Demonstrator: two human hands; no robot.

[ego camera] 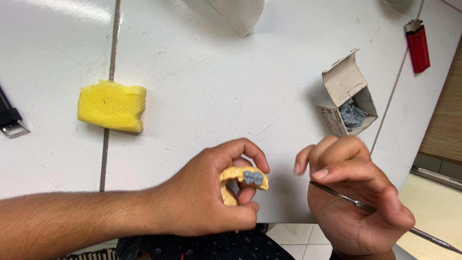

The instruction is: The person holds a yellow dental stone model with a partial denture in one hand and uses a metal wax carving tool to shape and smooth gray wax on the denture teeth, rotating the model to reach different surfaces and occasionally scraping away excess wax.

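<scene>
My left hand (pixel 207 192) grips a yellow plaster dental model (pixel 230 184) shaped like an arch, held just above the table's near edge. Grey tooth pieces (pixel 253 177) sit on the model's right end, under my index fingertip. My right hand (pixel 353 197) is beside it to the right, fingers curled around a thin metal instrument (pixel 358 204). The instrument's tip points left toward the model but stays apart from it. Its handle runs out to the lower right.
A yellow sponge (pixel 112 106) lies on the white tabletop (pixel 216 86) at left. An open small cardboard box (pixel 347 96) holding grey pieces stands at right. A red lighter (pixel 417 45) lies at the far right; a black strap with buckle (pixel 10 121) is at the left edge.
</scene>
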